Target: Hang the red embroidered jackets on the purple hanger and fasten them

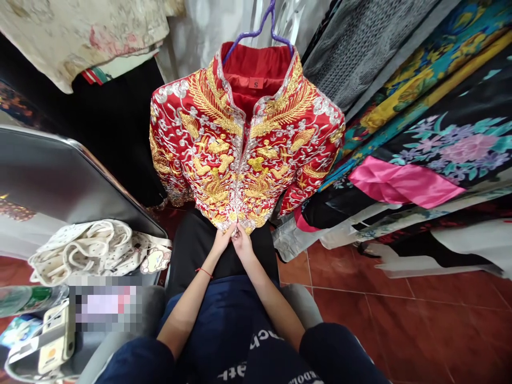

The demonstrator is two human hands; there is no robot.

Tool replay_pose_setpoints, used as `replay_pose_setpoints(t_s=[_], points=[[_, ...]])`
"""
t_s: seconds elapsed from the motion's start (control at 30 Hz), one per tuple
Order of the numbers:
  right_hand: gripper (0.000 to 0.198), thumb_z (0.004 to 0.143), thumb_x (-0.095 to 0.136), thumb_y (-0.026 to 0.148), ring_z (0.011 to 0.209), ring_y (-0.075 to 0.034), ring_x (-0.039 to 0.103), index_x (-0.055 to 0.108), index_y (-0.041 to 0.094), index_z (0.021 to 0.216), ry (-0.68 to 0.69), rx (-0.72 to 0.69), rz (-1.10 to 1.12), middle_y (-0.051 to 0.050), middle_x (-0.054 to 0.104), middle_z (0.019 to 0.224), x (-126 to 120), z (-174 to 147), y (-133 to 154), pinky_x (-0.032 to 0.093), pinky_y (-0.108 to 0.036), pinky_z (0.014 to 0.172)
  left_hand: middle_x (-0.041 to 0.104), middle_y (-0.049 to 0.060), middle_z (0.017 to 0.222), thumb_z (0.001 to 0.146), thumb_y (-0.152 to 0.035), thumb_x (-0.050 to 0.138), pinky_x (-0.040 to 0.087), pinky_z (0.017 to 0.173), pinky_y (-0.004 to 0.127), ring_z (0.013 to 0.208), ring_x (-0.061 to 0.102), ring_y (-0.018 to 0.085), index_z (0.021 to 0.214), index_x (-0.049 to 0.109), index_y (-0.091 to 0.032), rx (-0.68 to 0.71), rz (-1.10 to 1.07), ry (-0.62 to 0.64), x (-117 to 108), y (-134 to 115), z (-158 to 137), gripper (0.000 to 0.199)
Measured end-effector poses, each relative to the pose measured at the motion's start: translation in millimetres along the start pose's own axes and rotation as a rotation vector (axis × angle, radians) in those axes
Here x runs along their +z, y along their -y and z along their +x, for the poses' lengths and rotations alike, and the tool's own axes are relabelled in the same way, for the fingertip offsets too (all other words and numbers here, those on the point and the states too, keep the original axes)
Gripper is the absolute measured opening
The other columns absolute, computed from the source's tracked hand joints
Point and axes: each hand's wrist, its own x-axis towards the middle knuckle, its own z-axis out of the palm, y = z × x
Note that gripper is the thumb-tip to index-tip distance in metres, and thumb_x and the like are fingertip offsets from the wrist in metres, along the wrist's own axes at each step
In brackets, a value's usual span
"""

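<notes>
A red jacket [276, 128] with dense gold and silver embroidery hangs in front of me on a purple hanger [262, 32]. Its stand-up collar gapes at the neck, where a small red label [256, 83] with an S shows inside. Down at the front hem, my left hand [224, 237] pinches the jacket's edge beside the centre line. Right next to it, my right hand [241, 239] also has its fingers closed on the hem, and the two hands touch or nearly touch. Exactly what lies between the fingertips is partly hidden.
Garments crowd the right side, among them a black floral one [452, 144] with a pink satin piece [404, 181]. At left are a dark chair [76, 165], a bunched dotted cloth [88, 250], a plastic bottle [24, 300] and a phone [56, 338]. Red tiles [344, 298] cover the floor.
</notes>
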Motion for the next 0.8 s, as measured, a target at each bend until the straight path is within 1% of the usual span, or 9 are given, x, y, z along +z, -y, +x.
replay_pose_setpoints(t_s=[0.1, 0.2, 0.33, 0.43, 0.5, 0.6, 0.73, 0.8], points=[[0.019, 0.068, 0.076, 0.031, 0.055, -0.009, 0.046, 0.059, 0.022, 0.073, -0.04, 0.035, 0.058, 0.006, 0.054, 0.06, 1, -2, 0, 0.04, -0.021, 0.053, 0.073, 0.005, 0.072, 0.059, -0.042, 0.091, 0.055, 0.071, 0.029, 0.069, 0.067, 0.017, 0.077, 0.073, -0.013, 0.002, -0.01, -0.005, -2, 0, -2, 0.039], [0.018, 0.068, 0.076, 0.027, 0.053, -0.008, 0.045, 0.06, 0.022, 0.072, -0.05, 0.058, 0.082, 0.007, 0.052, 0.058, 6, -6, 2, 0.04, -0.02, 0.051, 0.074, 0.006, 0.075, 0.06, -0.043, 0.09, 0.055, 0.073, 0.03, 0.071, 0.068, 0.018, 0.082, 0.074, -0.012, -0.004, -0.035, -0.023, -5, 2, -1, 0.041], [0.015, 0.067, 0.075, 0.022, 0.052, -0.008, 0.046, 0.063, 0.021, 0.075, -0.039, 0.052, 0.106, 0.006, 0.055, 0.06, 16, -13, 8, 0.039, -0.02, 0.048, 0.076, 0.007, 0.083, 0.06, -0.043, 0.09, 0.056, 0.078, 0.031, 0.079, 0.071, 0.02, 0.09, 0.074, -0.012, -0.019, -0.092, -0.046, -6, 2, 3, 0.047], [0.013, 0.067, 0.074, 0.021, 0.056, -0.01, 0.051, 0.064, 0.021, 0.075, -0.035, 0.031, 0.121, 0.004, 0.059, 0.063, 22, -22, 15, 0.045, -0.021, 0.052, 0.077, 0.008, 0.088, 0.058, -0.043, 0.091, 0.057, 0.082, 0.033, 0.087, 0.072, 0.022, 0.096, 0.074, -0.013, -0.022, -0.129, -0.045, -3, -4, 0, 0.051], [0.014, 0.066, 0.075, 0.02, 0.063, -0.011, 0.056, 0.065, 0.022, 0.076, -0.036, 0.003, 0.131, 0.003, 0.063, 0.069, 25, -31, 20, 0.05, -0.022, 0.058, 0.078, 0.009, 0.095, 0.058, -0.041, 0.091, 0.057, 0.087, 0.034, 0.096, 0.072, 0.023, 0.103, 0.074, -0.014, -0.013, -0.145, -0.038, 1, -11, -8, 0.055], [0.022, 0.065, 0.078, 0.021, 0.078, -0.015, 0.064, 0.068, 0.023, 0.084, -0.029, -0.04, 0.146, 0.0, 0.07, 0.083, 29, -50, 27, 0.055, -0.025, 0.069, 0.077, 0.008, 0.11, 0.061, -0.038, 0.09, 0.055, 0.096, 0.034, 0.11, 0.07, 0.024, 0.115, 0.071, -0.017, 0.026, -0.16, -0.047, 6, -26, -26, 0.061], [0.034, 0.065, 0.081, 0.026, 0.094, -0.017, 0.067, 0.071, 0.025, 0.097, 0.002, -0.1, 0.154, -0.001, 0.073, 0.1, 37, -77, 33, 0.057, -0.027, 0.083, 0.074, 0.008, 0.122, 0.065, -0.035, 0.088, 0.052, 0.103, 0.034, 0.122, 0.065, 0.026, 0.12, 0.068, -0.018, 0.105, -0.157, -0.083, 10, -45, -54, 0.06], [0.037, 0.066, 0.083, 0.029, 0.095, -0.016, 0.067, 0.07, 0.025, 0.101, 0.017, -0.129, 0.14, -0.001, 0.072, 0.103, 40, -86, 33, 0.056, -0.027, 0.082, 0.073, 0.009, 0.123, 0.066, -0.035, 0.088, 0.052, 0.103, 0.034, 0.126, 0.062, 0.028, 0.122, 0.067, -0.018, 0.114, -0.141, -0.093, 12, -50, -63, 0.063]])
